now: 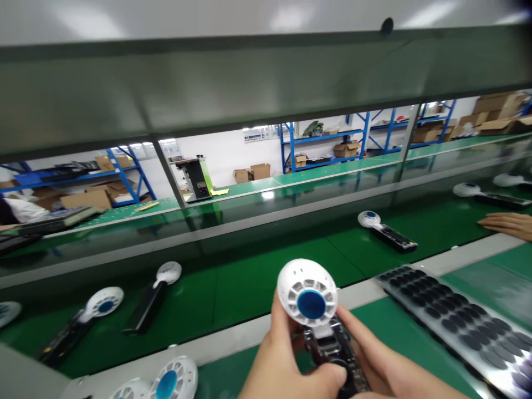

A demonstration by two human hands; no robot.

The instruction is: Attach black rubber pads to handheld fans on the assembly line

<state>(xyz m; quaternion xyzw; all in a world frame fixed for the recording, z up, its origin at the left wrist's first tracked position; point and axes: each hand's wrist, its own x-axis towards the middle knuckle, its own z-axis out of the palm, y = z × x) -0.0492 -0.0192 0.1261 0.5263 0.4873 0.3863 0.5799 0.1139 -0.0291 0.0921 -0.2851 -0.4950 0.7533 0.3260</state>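
Observation:
Both my hands are wrapped round one handheld device (307, 299) with a white, round vented head, a blue disc in its centre and a dark body. My left hand (278, 360) is closed about its left side, the thumb lying across the dark body. Along the right side, the fingers of my right hand (378, 354) press against the body. The device is tilted with its head away from me; its lower end is partly hidden by my hands. At bottom left, more white heads (173, 379) with blue centres lie near the bench edge.
A green conveyor belt (249, 282) runs across beyond me, carrying several similar devices (152, 299). On the green bench to the right lies a sheet of black round pads (453, 316). Another person's hand (507, 224) rests at far right. A wide panel (249, 83) hangs overhead.

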